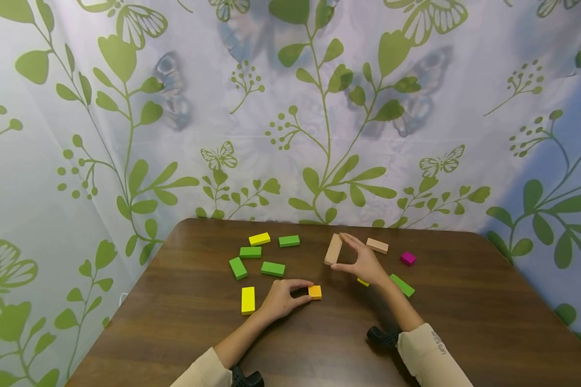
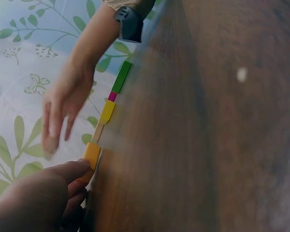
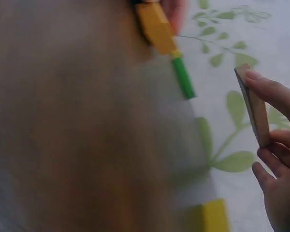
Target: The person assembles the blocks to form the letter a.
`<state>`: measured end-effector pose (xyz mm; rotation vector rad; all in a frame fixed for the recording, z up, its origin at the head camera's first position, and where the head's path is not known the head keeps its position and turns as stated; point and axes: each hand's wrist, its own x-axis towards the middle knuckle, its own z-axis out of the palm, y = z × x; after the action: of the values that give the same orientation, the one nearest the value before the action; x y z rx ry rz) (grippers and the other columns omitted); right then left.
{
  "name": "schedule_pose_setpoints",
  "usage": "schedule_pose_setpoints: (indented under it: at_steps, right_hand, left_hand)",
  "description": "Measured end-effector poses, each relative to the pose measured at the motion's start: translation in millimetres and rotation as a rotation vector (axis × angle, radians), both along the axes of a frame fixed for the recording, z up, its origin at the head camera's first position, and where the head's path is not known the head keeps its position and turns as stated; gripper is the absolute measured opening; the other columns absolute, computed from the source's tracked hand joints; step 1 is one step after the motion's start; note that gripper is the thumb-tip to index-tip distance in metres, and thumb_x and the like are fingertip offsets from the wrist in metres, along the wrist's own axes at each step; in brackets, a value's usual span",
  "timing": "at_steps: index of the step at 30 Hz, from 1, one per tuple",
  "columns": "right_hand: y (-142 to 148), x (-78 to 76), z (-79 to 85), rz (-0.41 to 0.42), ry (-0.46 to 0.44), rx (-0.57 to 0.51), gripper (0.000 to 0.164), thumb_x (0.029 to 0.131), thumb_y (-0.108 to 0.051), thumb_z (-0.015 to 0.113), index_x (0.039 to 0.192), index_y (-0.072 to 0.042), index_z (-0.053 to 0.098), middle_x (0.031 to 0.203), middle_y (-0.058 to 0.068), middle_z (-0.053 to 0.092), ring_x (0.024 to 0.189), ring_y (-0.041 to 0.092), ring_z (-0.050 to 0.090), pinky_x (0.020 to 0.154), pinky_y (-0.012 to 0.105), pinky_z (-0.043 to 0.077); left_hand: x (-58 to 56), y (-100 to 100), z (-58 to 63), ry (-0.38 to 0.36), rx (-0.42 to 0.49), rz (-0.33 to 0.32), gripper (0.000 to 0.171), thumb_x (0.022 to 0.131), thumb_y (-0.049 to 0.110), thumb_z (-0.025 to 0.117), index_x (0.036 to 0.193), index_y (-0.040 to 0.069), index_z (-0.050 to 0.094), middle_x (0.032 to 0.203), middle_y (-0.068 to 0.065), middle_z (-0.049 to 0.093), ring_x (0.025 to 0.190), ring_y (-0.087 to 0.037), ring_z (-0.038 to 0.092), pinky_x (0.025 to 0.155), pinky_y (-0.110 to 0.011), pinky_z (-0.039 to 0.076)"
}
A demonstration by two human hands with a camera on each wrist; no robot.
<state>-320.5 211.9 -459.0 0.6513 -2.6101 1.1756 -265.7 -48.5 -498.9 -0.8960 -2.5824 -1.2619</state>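
My left hand pinches a small orange block between thumb and fingers, low at the tabletop. In the left wrist view the orange block stands on its edge at the fingertips. My right hand grips a plain wooden block by its two ends, thumb at one end and fingers at the other. The right wrist view shows this wooden block raised above the table and tilted. A yellow block is partly hidden beneath the right wrist.
Several green blocks and a yellow block lie at the back left. Another yellow block lies beside the left hand. To the right are a wooden block, a magenta block and a green block. A patterned curtain hangs behind.
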Motion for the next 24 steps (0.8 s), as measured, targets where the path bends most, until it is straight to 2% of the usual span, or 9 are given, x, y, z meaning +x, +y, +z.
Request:
schedule_pose_setpoints:
  at_steps: [4,8,15,24]
  right_hand:
    - [-9.3,-2.6,-16.8,0.066,-0.046,0.073,0.091,0.069,-0.045,0.078,0.142,-0.01,0.037,0.145,0.015,0.033,0.129,0.036,0.032,0.097,0.056,0.033]
    - [-14.8,-3.3,-25.6,0.109,-0.097,0.136,0.091,0.071,-0.046,0.076,0.142,-0.005,0.036,0.145,0.016,0.032,0.129,0.036,0.033,0.097,0.056,0.033]
    - [-22.9,2.1,-23.6,0.154,-0.108,0.186,0.091,0.071,-0.048,0.075,0.141,-0.003,0.036,0.144,0.016,0.035,0.129,0.034,0.033,0.1,0.054,0.03]
    - [-30.1,8.4,-21.4,0.204,-0.095,0.239,0.086,0.078,-0.042,0.071,0.141,0.002,0.032,0.145,0.021,0.029,0.13,0.038,0.031,0.1,0.055,0.03]
  left_hand:
    - [0.3,-0.1,-0.1,0.004,-0.016,-0.016,0.029,0.083,0.022,0.07,0.111,0.014,0.069,0.106,0.005,0.066,0.103,-0.01,0.059,0.087,-0.031,0.048]
    - [1.0,-0.7,0.7,0.006,-0.029,-0.027,0.029,0.083,0.022,0.07,0.111,0.015,0.069,0.107,0.005,0.066,0.104,-0.011,0.058,0.088,-0.032,0.047]
    - [1.3,-1.9,-1.2,0.009,-0.029,-0.012,0.03,0.083,0.025,0.071,0.111,0.016,0.069,0.108,0.005,0.066,0.103,-0.011,0.059,0.089,-0.032,0.047]
    - [0.9,-1.7,-4.6,0.023,-0.001,0.004,0.028,0.081,0.023,0.072,0.109,0.016,0.07,0.106,0.006,0.066,0.102,-0.01,0.059,0.088,-0.032,0.047]
